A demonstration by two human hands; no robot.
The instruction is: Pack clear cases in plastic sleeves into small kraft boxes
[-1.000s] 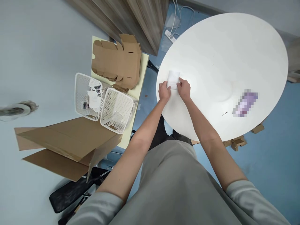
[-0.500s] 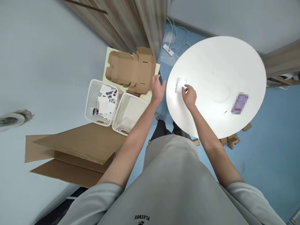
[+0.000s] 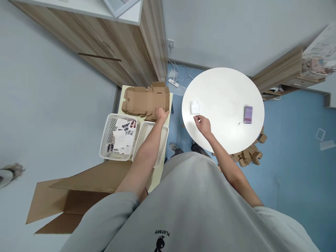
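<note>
On the pale yellow table [image 3: 170,101] to the left lies a stack of flat, unfolded brown cardboard boxes [image 3: 140,99]. My left hand [image 3: 162,114] is at the lower right corner of this stack, its fingers bent over the cardboard and its thumb out at the edge. To the right, a small white square packet [image 3: 194,107] lies on the round white table [image 3: 223,87]. My right hand [image 3: 203,126] hovers just below that packet, holding nothing, with its fingers loosely bent and apart.
A white basket [image 3: 103,143] of printed cards stands left of another white basket [image 3: 165,138]. A large open carton [image 3: 86,182] is at lower left. A blurred purple item [image 3: 248,114] lies on the round table. Small brown boxes [image 3: 246,155] are on the floor below it.
My left hand has come down onto the corner of the flat cardboard. My right hand has drawn back from the white packet to just below it. The view has shifted and takes in more room.
</note>
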